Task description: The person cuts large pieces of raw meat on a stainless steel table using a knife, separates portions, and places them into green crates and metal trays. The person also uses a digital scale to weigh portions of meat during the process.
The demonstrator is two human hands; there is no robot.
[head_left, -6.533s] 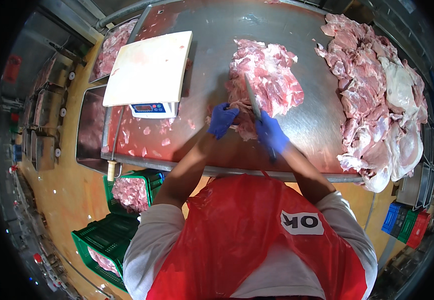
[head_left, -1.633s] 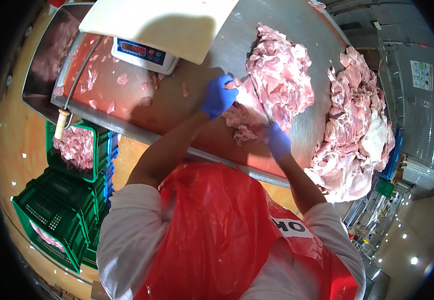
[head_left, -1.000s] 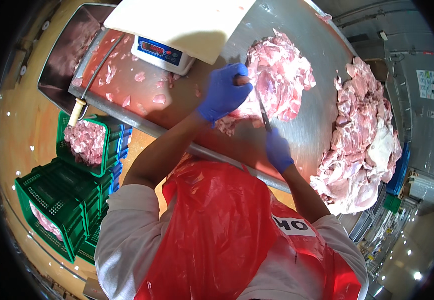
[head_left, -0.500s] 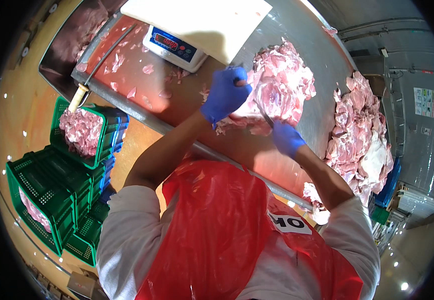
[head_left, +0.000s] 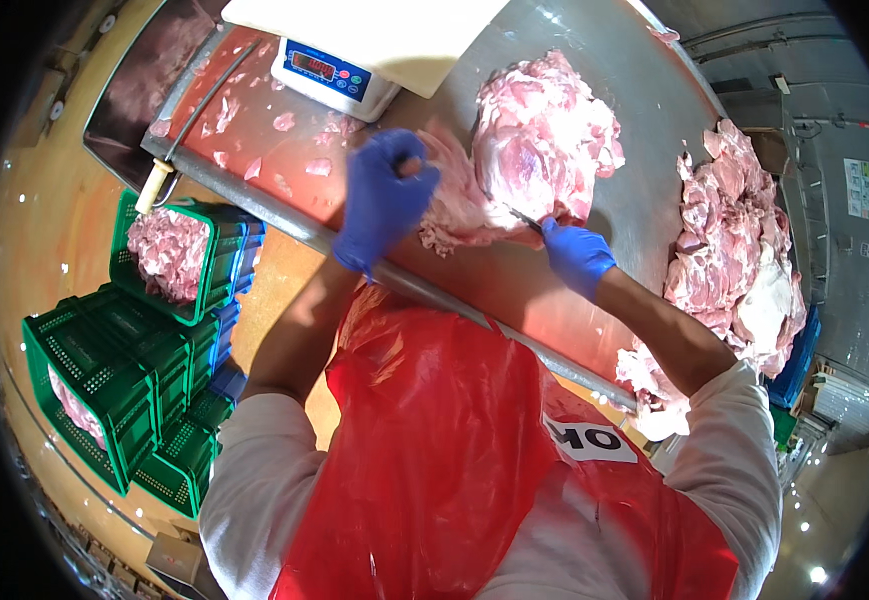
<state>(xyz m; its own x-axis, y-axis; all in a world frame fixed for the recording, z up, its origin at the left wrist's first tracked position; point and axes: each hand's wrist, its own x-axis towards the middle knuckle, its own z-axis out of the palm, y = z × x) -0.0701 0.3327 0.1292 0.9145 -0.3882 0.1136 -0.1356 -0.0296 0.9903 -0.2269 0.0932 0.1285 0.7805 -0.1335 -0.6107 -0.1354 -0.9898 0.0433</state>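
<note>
A large mound of pink raw meat [head_left: 545,140] lies on the steel table in front of me. My right hand [head_left: 577,257], in a blue glove, is closed around a knife [head_left: 525,216]; its dark blade points left along the near edge of the mound. My left hand [head_left: 387,200], also in a blue glove, is curled closed at the left side of the meat. A blurred flap of meat [head_left: 452,190] spreads from the mound to these fingers and seems gripped in them, though the fingers partly hide the hold.
A white scale [head_left: 333,82] with a lit display stands at the back left, under a white board [head_left: 385,30]. A steel rod with a pale handle [head_left: 156,187] hangs over the left table edge [head_left: 285,222]. Green crates [head_left: 95,350] with meat are stacked left; another meat pile [head_left: 725,240] lies right.
My left hand has moved left and slightly down, drawing the flap of meat outward. The right hand with the knife has shifted slightly. The whole view has shifted a little.
</note>
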